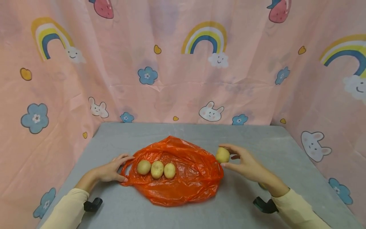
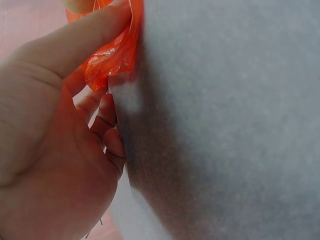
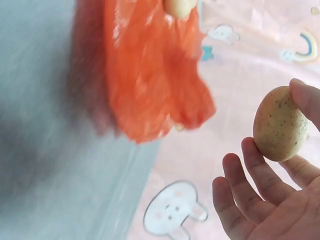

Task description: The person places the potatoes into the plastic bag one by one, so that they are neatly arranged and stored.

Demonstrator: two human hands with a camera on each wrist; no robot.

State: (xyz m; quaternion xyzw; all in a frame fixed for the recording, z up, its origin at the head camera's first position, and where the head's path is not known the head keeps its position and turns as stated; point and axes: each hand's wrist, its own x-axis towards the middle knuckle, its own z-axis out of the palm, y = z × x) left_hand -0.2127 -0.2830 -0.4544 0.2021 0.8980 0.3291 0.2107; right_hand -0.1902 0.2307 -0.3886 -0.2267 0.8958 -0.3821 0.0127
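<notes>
A red plastic bag (image 1: 188, 187) lies spread on the grey table, and three potatoes (image 1: 157, 169) rest in a row on its left half. My left hand (image 1: 111, 168) is at the bag's handle end; in the left wrist view its thumb (image 2: 85, 42) presses the crumpled red film against the fingers. Just past the bag's right end, my right hand (image 1: 243, 160) holds another potato (image 1: 222, 155) between thumb and fingers. That speckled, egg-shaped potato (image 3: 280, 124) shows clearly in the right wrist view, apart from the bag (image 3: 150, 75).
Partly hidden behind my right wrist, a yellowish round thing (image 1: 262, 185) lies on the table (image 1: 137, 133). A pink patterned curtain (image 1: 177, 95) closes off the back and both sides. Each sleeve has a black mount (image 1: 265, 205) near the wrist.
</notes>
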